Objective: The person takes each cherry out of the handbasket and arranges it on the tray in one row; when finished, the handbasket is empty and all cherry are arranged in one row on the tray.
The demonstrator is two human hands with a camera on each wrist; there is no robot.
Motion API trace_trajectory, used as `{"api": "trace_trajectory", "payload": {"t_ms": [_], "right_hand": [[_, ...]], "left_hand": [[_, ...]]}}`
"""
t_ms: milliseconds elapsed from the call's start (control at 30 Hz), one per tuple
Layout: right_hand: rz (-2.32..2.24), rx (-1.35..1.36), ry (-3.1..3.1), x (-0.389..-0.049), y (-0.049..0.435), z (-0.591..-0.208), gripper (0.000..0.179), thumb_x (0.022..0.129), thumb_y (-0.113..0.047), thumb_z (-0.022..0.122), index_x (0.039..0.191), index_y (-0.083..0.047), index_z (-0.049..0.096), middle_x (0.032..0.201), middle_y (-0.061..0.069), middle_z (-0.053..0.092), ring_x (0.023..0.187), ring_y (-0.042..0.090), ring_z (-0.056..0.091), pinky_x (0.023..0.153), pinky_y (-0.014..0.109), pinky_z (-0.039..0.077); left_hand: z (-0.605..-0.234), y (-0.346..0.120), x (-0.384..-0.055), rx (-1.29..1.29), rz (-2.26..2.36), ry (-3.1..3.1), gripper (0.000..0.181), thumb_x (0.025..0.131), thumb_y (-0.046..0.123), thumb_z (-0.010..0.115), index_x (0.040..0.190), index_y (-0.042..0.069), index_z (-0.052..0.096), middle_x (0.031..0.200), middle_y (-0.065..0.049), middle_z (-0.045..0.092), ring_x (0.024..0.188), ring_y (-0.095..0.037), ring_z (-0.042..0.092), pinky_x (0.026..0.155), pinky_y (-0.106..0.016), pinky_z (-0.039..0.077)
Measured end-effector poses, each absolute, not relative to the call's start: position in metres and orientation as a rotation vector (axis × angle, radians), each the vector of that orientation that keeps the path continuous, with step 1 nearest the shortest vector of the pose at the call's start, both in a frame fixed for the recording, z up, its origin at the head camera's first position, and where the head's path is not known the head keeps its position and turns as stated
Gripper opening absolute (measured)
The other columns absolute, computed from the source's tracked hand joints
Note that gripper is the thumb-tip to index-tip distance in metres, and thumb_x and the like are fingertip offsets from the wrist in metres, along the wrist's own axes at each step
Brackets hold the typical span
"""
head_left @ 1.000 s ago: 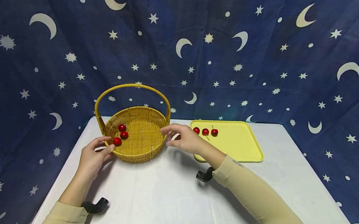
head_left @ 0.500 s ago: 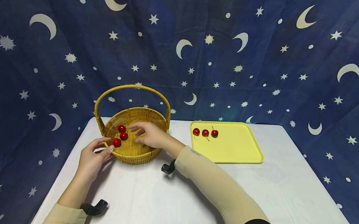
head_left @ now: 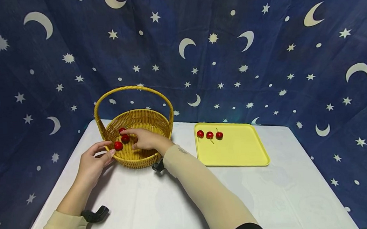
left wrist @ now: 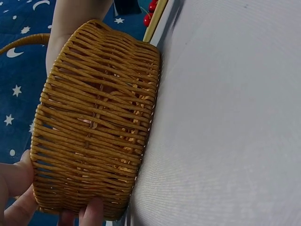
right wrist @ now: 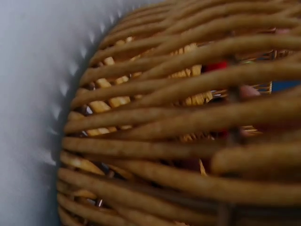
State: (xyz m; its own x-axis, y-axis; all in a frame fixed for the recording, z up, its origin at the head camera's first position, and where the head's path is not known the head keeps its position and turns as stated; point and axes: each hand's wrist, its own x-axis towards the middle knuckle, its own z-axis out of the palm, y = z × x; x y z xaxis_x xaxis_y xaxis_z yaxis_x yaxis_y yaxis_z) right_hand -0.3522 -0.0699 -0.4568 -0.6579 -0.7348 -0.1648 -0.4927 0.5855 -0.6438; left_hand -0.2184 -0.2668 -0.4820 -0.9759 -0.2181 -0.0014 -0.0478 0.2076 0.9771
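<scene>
A yellow wicker basket (head_left: pixel 139 163) with a tall arched handle stands on the table at left. My left hand (head_left: pixel 90 165) holds its left rim, thumb and fingers at the edge; the left wrist view shows fingertips (left wrist: pixel 94 212) against the woven wall. Inside the basket's left side lie three red cherries: one at the front (head_left: pixel 118 145), one in the middle (head_left: pixel 125 139), one behind (head_left: pixel 122 130), partly covered by fingers. My right hand (head_left: pixel 145 139) reaches in over the rim, index finger above the cherries and thumb apart from it. Woven wall (right wrist: pixel 155 103) fills most of the right wrist view.
A yellow tray (head_left: pixel 236 149) lies right of the basket, with three stemmed cherries (head_left: pixel 209 135) in a row near its back left corner. The white-covered table (head_left: pixel 164 206) backs onto a dark blue curtain (head_left: pixel 215 21) with moons and stars.
My right hand has moved left from beside the tray, over the basket's right rim and down to the cherries inside. The left hand keeps its place at the rim.
</scene>
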Motion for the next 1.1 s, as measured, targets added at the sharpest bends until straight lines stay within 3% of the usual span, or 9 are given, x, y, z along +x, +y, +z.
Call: {"api": "trace_trajectory", "payload": {"t_ms": [100, 200, 400, 633, 767, 833, 1100], "right_hand": [[-0.788, -0.966, 2.385, -0.3539, -0.0723, -0.4571, 0.076, 0.099, -0.006, 0.074, 0.165, -0.03, 0.045, 0.171, -0.001, 0.045, 0.154, 0.02, 0.047, 0.13, 0.035, 0.041], [-0.821, -0.956, 2.362, -0.3544, -0.0733, -0.4574, 0.071, 0.099, -0.004, 0.074, 0.162, -0.025, 0.05, 0.165, 0.001, 0.053, 0.153, 0.02, 0.049, 0.129, 0.034, 0.042], [-0.874, -0.968, 2.341, -0.3524, -0.0762, -0.4598, 0.06, 0.097, -0.004, 0.078, 0.153, -0.017, 0.061, 0.142, 0.007, 0.069, 0.123, 0.019, 0.067, 0.101, 0.023, 0.057], [-0.83, -0.889, 2.502, -0.3486, -0.0753, -0.4584, 0.054, 0.092, -0.012, 0.087, 0.142, -0.019, 0.069, 0.099, 0.002, 0.065, 0.086, 0.012, 0.059, 0.073, 0.021, 0.051], [-0.724, -0.873, 2.484, -0.3478, -0.0756, -0.4613, 0.056, 0.091, -0.014, 0.087, 0.144, -0.019, 0.068, 0.101, 0.001, 0.067, 0.088, 0.011, 0.06, 0.076, 0.02, 0.051], [-0.692, -0.878, 2.48, -0.347, -0.0758, -0.4624, 0.054, 0.091, -0.015, 0.088, 0.142, -0.02, 0.07, 0.108, 0.0, 0.07, 0.095, 0.011, 0.062, 0.083, 0.02, 0.053], [-0.656, -1.02, 2.408, -0.3447, -0.0769, -0.4622, 0.035, 0.092, -0.015, 0.087, 0.126, -0.02, 0.078, 0.113, -0.005, 0.076, 0.103, 0.009, 0.065, 0.092, 0.019, 0.053]], "left_hand": [[-0.4814, -0.2663, -0.2182, 0.264, -1.875, -2.331, 0.05, 0.102, 0.012, 0.074, 0.147, -0.002, 0.058, 0.124, -0.012, 0.056, 0.088, 0.003, 0.069, 0.081, -0.018, 0.066], [-0.4819, -0.2661, -0.2185, 0.272, -1.872, -2.332, 0.05, 0.102, 0.013, 0.075, 0.147, -0.001, 0.058, 0.125, -0.012, 0.056, 0.088, 0.003, 0.069, 0.081, -0.018, 0.066], [-0.4837, -0.2669, -0.2185, 0.285, -1.868, -2.333, 0.051, 0.102, 0.014, 0.075, 0.148, -0.001, 0.058, 0.125, -0.012, 0.056, 0.088, 0.003, 0.069, 0.081, -0.018, 0.066], [-0.482, -0.266, -0.2179, 0.286, -1.856, -2.345, 0.051, 0.103, 0.015, 0.075, 0.148, 0.001, 0.058, 0.134, -0.019, 0.056, 0.09, 0.002, 0.067, 0.081, -0.017, 0.065], [-0.4812, -0.2643, -0.2173, 0.283, -1.853, -2.343, 0.05, 0.103, 0.016, 0.075, 0.148, 0.001, 0.059, 0.133, -0.02, 0.056, 0.089, 0.002, 0.067, 0.081, -0.017, 0.066], [-0.4814, -0.2639, -0.2172, 0.279, -1.854, -2.341, 0.05, 0.103, 0.015, 0.075, 0.148, 0.0, 0.059, 0.133, -0.02, 0.056, 0.089, 0.002, 0.068, 0.081, -0.018, 0.066], [-0.4823, -0.2651, -0.2174, 0.273, -1.846, -2.332, 0.049, 0.102, 0.013, 0.076, 0.146, -0.001, 0.059, 0.126, -0.014, 0.057, 0.089, 0.002, 0.068, 0.081, -0.019, 0.066]]}}
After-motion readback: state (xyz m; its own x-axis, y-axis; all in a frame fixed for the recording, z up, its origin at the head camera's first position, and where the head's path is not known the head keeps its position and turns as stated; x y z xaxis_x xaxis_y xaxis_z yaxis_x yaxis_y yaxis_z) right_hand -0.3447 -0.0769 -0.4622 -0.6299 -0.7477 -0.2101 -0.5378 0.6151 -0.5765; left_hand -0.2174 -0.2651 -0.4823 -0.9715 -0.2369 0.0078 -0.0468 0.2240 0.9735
